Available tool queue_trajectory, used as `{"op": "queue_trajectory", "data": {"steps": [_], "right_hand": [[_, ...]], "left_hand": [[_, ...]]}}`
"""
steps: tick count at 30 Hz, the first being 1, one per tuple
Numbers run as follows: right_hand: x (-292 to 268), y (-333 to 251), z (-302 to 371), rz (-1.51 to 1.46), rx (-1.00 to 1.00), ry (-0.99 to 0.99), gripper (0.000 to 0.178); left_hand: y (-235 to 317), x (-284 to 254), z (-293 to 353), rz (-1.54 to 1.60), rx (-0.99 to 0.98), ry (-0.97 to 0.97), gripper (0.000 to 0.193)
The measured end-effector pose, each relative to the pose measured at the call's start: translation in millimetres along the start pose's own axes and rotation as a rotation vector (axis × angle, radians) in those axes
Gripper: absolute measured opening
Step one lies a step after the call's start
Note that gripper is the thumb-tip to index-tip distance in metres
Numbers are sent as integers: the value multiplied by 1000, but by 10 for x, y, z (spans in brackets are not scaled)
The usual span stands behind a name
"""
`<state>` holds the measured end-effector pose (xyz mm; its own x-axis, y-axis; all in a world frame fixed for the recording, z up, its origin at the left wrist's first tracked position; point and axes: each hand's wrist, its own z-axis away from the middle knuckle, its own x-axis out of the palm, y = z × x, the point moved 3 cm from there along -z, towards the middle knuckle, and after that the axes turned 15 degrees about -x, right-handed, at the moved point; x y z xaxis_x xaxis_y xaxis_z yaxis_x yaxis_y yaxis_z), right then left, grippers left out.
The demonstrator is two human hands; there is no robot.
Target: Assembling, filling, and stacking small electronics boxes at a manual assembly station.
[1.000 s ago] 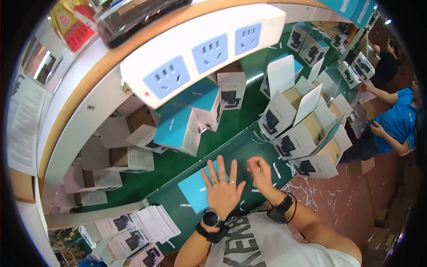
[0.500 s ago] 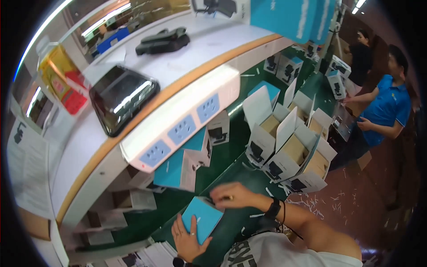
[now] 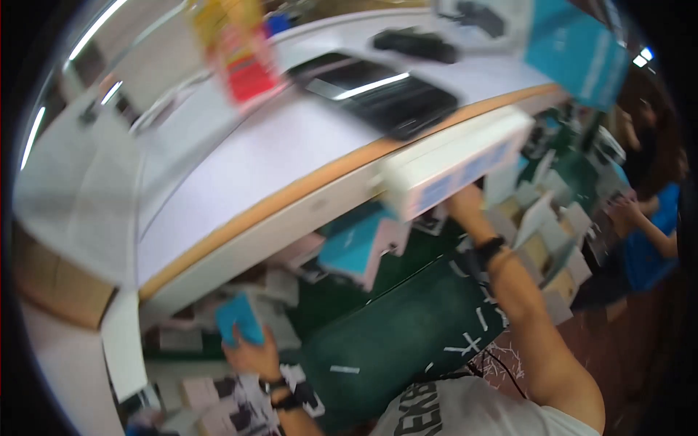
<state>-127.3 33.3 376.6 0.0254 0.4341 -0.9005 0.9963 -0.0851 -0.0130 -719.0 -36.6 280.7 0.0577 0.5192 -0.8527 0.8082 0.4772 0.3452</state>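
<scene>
At the left end of the green work surface (image 3: 385, 320), my left hand (image 3: 251, 356) grips a small blue box (image 3: 238, 318), thumb and fingers about its near side. The box is up against white cartons under the shelf. Far to the right, my right hand (image 3: 465, 207) reaches under the white power strip (image 3: 458, 166). Its fingers are hidden behind the strip, so whether they hold anything does not show. Open white cartons (image 3: 542, 247) with brown inserts stand just right of that hand.
A raised white shelf (image 3: 291, 145) with a wooden edge carries a smartphone (image 3: 378, 91), a black device (image 3: 414, 45) and a red-yellow package (image 3: 240, 54). Blue-and-white boxes (image 3: 356, 247) stand beneath it. Paper strips (image 3: 345, 370) litter the green surface. A person in blue (image 3: 651, 236) works at right.
My left hand has carried the blue box leftward to the cartons. My right hand has left the box and stretched away under the power strip. The view has swung and blurred.
</scene>
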Motion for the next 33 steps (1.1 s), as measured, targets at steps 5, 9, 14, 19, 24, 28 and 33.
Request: {"op": "queue_trajectory", "data": {"steps": [5, 9, 14, 19, 24, 28, 33], "right_hand": [[-535, -525, 888, -198, -118, 53, 19], [-786, -730, 1339, -400, -201, 55, 17], [-868, -1528, 1958, -770, -206, -28, 12], [-1088, -2034, 2356, -1030, -118, -113, 19], [-1375, -1638, 2502, -1053, -253, -388, 24], [-1156, -977, 2747, -659, 26, -542, 31], [-558, -1224, 2781, -879, 68, -85, 47]], "left_hand": [[-265, 431, -413, 21, -169, 124, 82], [-275, 471, -591, 12, -27, 32, 68], [-228, 234, -313, 148, 199, 186, 54], [-810, 138, 637, 81, 133, -97, 60], [-1883, 266, 1278, -458, -129, 28, 65], [-2117, 263, 1314, -447, -264, -203, 59], [-2140, 243, 1114, -407, -108, -407, 52]]}}
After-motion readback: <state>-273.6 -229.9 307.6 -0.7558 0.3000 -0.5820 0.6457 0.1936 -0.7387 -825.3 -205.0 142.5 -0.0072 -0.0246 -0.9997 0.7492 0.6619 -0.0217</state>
